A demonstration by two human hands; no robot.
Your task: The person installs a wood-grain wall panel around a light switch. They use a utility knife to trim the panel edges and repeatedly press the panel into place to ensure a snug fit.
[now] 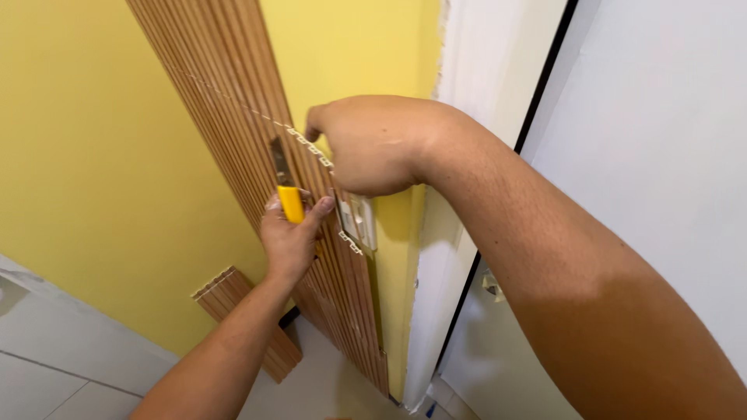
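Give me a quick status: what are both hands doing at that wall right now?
Left hand gripping yellow utility knife, blade against fluted wood panel. Right hand pinching the panel's cut edge. White wall switch sits just behind.

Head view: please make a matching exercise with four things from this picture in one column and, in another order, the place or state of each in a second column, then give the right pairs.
Things
1. knife
2. offcut
3. switch
4. right hand

Places or states
A. leans low against the yellow wall, by the floor
B. white, on the wall under the right hand
C. held in the left hand, blade up on the panel
D. grips the panel's cut edge

Pairs: 1-C, 2-A, 3-B, 4-D
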